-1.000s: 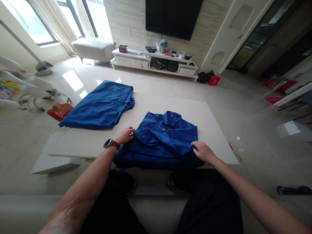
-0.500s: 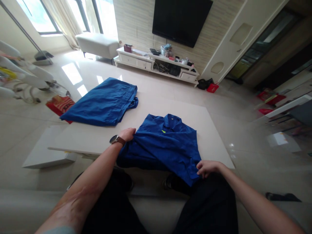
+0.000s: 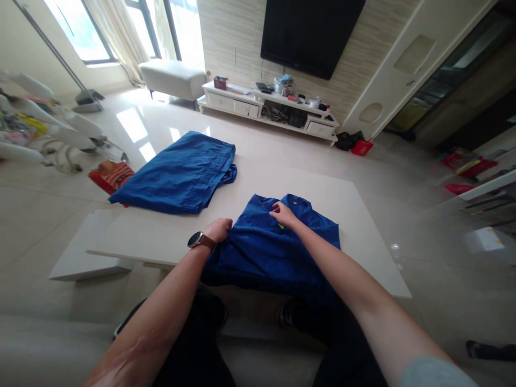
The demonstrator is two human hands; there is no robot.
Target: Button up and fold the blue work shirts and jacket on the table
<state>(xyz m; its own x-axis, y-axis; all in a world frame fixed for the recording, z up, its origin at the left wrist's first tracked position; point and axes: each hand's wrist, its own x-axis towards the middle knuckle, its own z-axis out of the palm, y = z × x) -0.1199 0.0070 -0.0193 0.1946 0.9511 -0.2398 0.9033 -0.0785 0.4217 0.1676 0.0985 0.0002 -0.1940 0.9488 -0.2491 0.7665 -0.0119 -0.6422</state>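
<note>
blue cotton shirt [image 3: 278,252] creased on table [image 3: 363,231] | left hand [image 3: 220,230] pinching edge | right hand [image 3: 283,215] flat, fingers apart on collar

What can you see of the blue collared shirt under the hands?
The bright blue collared woven-cloth shirt lies partly folded and wrinkled on the near part of the white low table, collar at the far end, its near edge hanging over the table's front. A small yellow-green mark shows beside the collar. The left hand gathers cloth at its left edge; the right hand presses near the collar.
</note>
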